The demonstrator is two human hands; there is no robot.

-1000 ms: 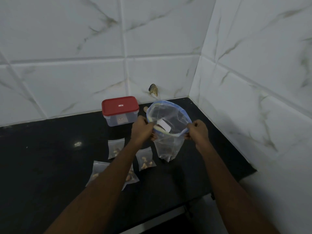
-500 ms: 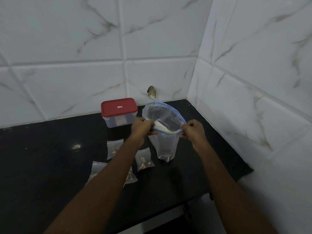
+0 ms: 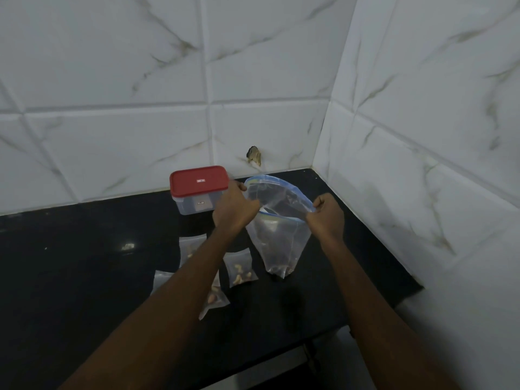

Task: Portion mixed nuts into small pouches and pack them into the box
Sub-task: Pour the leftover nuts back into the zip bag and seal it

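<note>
- Head view: left hand [image 3: 233,209] and right hand [image 3: 327,218] are each pinching the rim of the large zip bag [image 3: 281,243], spreading its mouth. The bag is hanging nearly empty, with a few nuts at its tip.
- Red-lidded box [image 3: 198,182] is sitting shut at the bag's 10 o'clock.
- Filled pouches [image 3: 240,270] are lying at its 8 o'clock on the counter [image 3: 84,263].
- Probably closing the bag: should be aligning both rims evenly, then pressing the zip end to end.

A corner is formed by a back wall [image 3: 112,66] and a right wall [image 3: 436,94], both clad in large white marble-veined tiles. A chipped hole [image 3: 254,156] is seen low in the back wall. A glossy black countertop [image 3: 70,263] is set against them, dimly lit.
</note>
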